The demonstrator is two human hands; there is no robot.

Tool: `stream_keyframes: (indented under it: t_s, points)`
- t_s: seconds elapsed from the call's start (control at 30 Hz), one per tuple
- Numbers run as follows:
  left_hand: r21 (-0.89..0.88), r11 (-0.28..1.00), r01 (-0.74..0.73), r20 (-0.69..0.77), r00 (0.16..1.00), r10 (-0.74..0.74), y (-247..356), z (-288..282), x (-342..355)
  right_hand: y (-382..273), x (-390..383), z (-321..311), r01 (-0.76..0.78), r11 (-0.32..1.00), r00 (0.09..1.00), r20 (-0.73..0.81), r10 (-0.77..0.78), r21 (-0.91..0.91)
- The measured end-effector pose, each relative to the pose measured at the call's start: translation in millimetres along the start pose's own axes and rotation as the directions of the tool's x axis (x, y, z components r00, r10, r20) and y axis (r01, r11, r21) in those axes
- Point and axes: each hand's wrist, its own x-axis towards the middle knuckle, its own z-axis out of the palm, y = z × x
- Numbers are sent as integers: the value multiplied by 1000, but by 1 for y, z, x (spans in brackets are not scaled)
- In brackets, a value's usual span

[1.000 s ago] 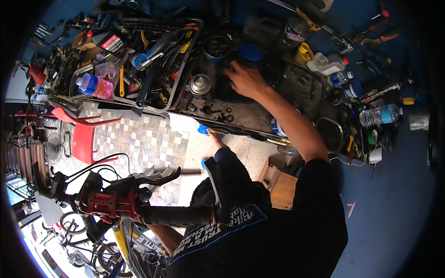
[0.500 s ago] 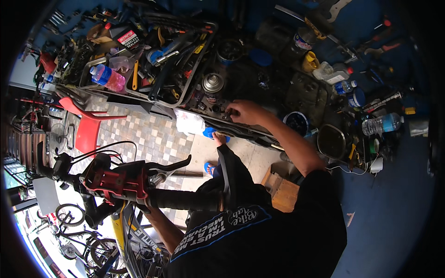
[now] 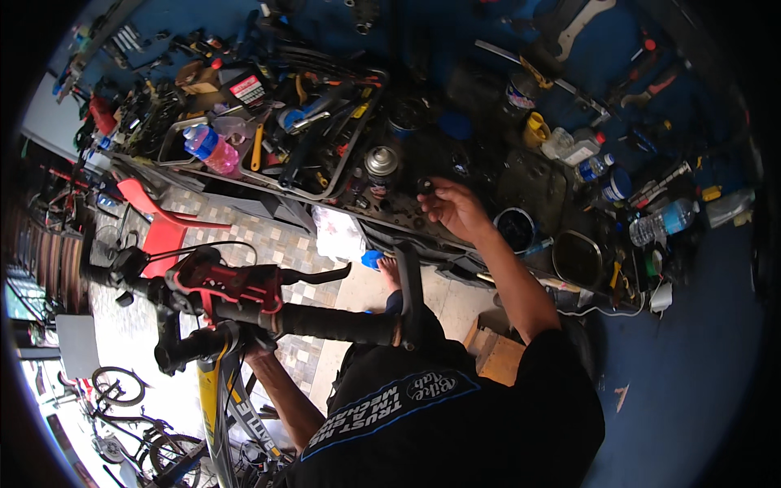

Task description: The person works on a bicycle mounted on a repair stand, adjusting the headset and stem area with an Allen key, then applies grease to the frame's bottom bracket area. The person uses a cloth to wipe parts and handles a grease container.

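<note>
Over the workbench (image 3: 399, 213), my right hand (image 3: 457, 210) pinches a small dark round part (image 3: 425, 187) between thumb and fingertips. It is too small and dark to name its kind. A spray can (image 3: 380, 171) stands upright on the bench just left of that hand. My left hand (image 3: 260, 351) is at the front of a yellow and grey bicycle frame (image 3: 213, 407), below the handlebar (image 3: 325, 324). The handlebar and a red and black mount (image 3: 232, 289) on it hide most of its fingers, so its grip does not show.
A tray (image 3: 329, 193) of hand tools and a bottle of pink liquid (image 3: 213, 151) are left on the bench. A blue-rimmed tub (image 3: 516, 231) and a metal tray (image 3: 578, 259) lie right. A red chair (image 3: 159, 232), wooden box (image 3: 496, 354) and parked bicycles (image 3: 122, 415) stand around.
My right hand has lifted off the bench edge and turned, with the small round part now showing in its fingers. The whole view has shifted a little; my left hand stays by the bicycle's front.
</note>
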Motion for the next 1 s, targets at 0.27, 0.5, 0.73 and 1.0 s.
stream_keyframes:
  t_s: [0.27, 0.5, 0.73, 1.0]
  points:
    - [74, 974, -213, 140, 969, 202, 30, -78, 1, -82, 6, 88, 178, 842, 971, -45, -233, -509]
    - [24, 970, -242, -84, 966, 243, 1, 13, 0, -153, -40, 299, 576, 456, 759, 651, 11, -679]
    - [-89, 964, -249, -240, 945, 222, 4, -3, 9, -77, -25, 479, 492, 455, 425, 661, 618, -742]
    - [-56, 978, -199, -201, 962, 184, 29, 157, -30, 0, 10, 496, 254, 372, 391, 447, 805, -893]
